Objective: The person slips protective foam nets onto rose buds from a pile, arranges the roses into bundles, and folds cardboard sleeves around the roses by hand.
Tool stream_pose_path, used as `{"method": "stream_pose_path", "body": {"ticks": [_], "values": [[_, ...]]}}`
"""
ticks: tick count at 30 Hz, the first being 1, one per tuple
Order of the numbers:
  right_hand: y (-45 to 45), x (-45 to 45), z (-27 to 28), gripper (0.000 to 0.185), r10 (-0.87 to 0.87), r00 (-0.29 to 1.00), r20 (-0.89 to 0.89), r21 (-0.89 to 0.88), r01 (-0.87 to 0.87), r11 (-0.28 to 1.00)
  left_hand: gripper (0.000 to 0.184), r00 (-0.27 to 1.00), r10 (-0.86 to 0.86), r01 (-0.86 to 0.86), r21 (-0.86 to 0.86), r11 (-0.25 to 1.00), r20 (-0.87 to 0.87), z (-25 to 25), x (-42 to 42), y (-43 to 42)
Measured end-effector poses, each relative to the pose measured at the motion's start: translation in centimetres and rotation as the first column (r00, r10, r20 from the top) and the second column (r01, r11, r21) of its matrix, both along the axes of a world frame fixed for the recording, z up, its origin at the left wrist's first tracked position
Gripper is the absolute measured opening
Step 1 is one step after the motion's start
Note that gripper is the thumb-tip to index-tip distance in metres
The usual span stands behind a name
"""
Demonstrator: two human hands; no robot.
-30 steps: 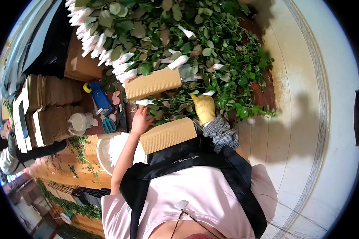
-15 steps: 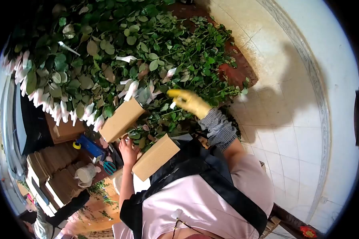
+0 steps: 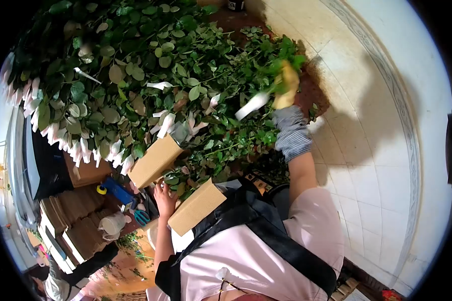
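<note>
My right hand (image 3: 286,84), in a yellow glove and blurred by motion, is closed on a leafy rose stem over the far right of the pile. A white sleeve (image 3: 252,105) sits near the glove, smeared by motion. My bare left hand (image 3: 164,198) lies in the gap between an upper cardboard piece (image 3: 154,161) and a lower cardboard piece (image 3: 197,206). Its fingers are slightly apart beside leafy stems (image 3: 183,186), fingertips partly hidden. Beyond both hands spreads a large heap of leafy stems (image 3: 135,70), many ending in white and pink sleeved heads (image 3: 80,151).
To the left are stacked cardboard sheets (image 3: 68,208), blue-handled scissors (image 3: 141,217), a blue tool (image 3: 119,190) and a whitish cup (image 3: 111,226). A tiled wall (image 3: 366,190) borders the right side. Another person's sleeve (image 3: 93,263) shows at lower left.
My right hand has moved up and to the right, now with a sleeved rose stem in it. My left hand stays between the cardboard pieces. The view has shifted slightly.
</note>
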State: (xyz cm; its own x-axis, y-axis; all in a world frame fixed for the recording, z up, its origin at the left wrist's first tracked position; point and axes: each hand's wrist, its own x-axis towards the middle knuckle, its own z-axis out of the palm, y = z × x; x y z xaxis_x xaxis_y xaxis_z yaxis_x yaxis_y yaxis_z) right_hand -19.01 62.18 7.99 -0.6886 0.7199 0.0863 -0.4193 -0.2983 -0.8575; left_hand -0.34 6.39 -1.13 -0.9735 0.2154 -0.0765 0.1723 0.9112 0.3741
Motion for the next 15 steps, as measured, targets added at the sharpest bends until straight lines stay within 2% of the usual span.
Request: {"method": "stream_pose_path", "body": {"ticks": [1,2,3,4,5,6,8,9,10,12,13,14,15], "values": [[1.9,-2.2,1.3,0.024,-0.027,0.991,-0.13,-0.186,0.003,0.983,0.056,1.0,-0.004,0.004,0.009,1.0,-0.01,0.0,0.0,0.0],[3.8,-2.1,1.9,0.029,-0.369,0.929,-0.014,0.459,0.334,0.823,0.055,1.0,-0.008,0.008,0.019,1.0,-0.021,0.1,0.0,0.0],[5.1,-2.1,2.6,0.033,-0.654,0.742,-0.149,0.898,0.378,0.224,0.054,0.999,-0.022,0.023,0.03,0.999,-0.038,0.1,-0.1,0.0],[4.4,-2.0,6.2,0.038,-0.752,0.656,-0.064,0.934,0.304,0.187,0.054,0.999,-0.01,0.012,0.038,0.999,-0.041,0.1,-0.2,0.1],[3.3,-1.6,10.0,0.038,-0.743,0.666,-0.071,0.936,0.302,0.182,0.054,0.999,-0.005,0.006,0.041,0.999,-0.033,0.2,-0.2,0.2],[1.7,-0.6,13.5,0.038,-0.662,0.709,-0.244,0.957,0.287,-0.045,0.053,1.0,-0.002,0.003,0.042,0.999,-0.018,0.2,0.0,0.2],[-1.4,0.4,18.4,0.037,-0.379,0.779,-0.5,0.828,0.302,-0.472,0.052,0.999,-0.001,0.003,0.055,0.998,-0.037,0.1,0.0,0.2],[-2.8,-0.1,19.1,0.032,-0.435,0.767,-0.471,0.837,0.231,-0.497,0.052,1.0,0.0,0.001,0.053,0.999,-0.031,0.4,-0.1,0.3],[-2.3,-1.4,18.2,0.045,-0.41,0.83,-0.378,0.878,0.181,-0.442,0.052,1.0,0.0,0.001,0.051,0.999,-0.018,0.6,0.0,0.3],[-2.9,-1.7,16.4,0.051,-0.319,0.948,-0.006,0.943,-0.101,-0.317,0.051,1.0,0.011,-0.009,0.042,0.999,-0.029,-0.1,0.1,0.0],[-5.6,-1.5,18.2,0.047,-0.488,0.838,0.245,0.792,-0.463,-0.398,0.053,1.0,-0.002,0.003,0.04,0.999,-0.005,0.5,0.1,0.1],[-6.4,-1.2,17.0,0.039,-0.254,0.961,-0.105,0.822,-0.06,-0.566,0.056,1.0,-0.014,0.013,0.042,0.999,0.017,1.0,-0.1,0.3],[-7.7,-0.7,17.4,0.04,-0.154,0.968,-0.198,0.831,0.082,-0.551,0.054,1.0,-0.008,0.008,0.052,0.999,-0.01,0.7,-0.1,0.3]]}}
